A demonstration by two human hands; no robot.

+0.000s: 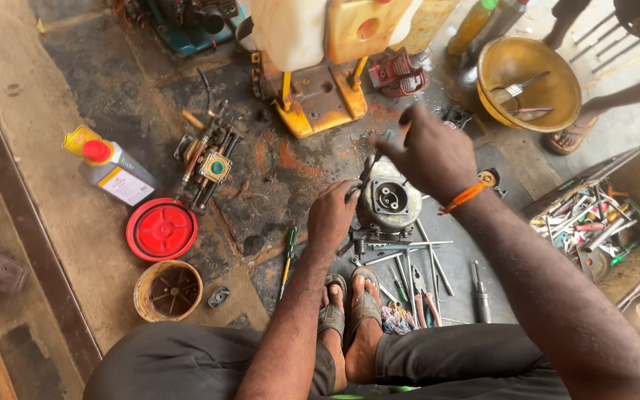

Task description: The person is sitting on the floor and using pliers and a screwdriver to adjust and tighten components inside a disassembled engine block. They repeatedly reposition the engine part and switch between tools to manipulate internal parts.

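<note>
one head camera — looking steeply down, close over the floor (75,185).

Oil-stained workshop floor in daylight

Dark, greasy concrete floor (290,167) with rusty patches – paler and dusty to the left of the hands, where a dark raised edge strip (24,237) runs diagonally; far right, pale sunlit ground (631,130) – even daylight throughout.

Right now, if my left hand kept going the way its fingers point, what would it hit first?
The left hand points up and right, and its fingers already rest against the grey engine part. That part is the first thing in its line. The right hand is beyond it, seemingly higher, though depth is unclear.
</note>
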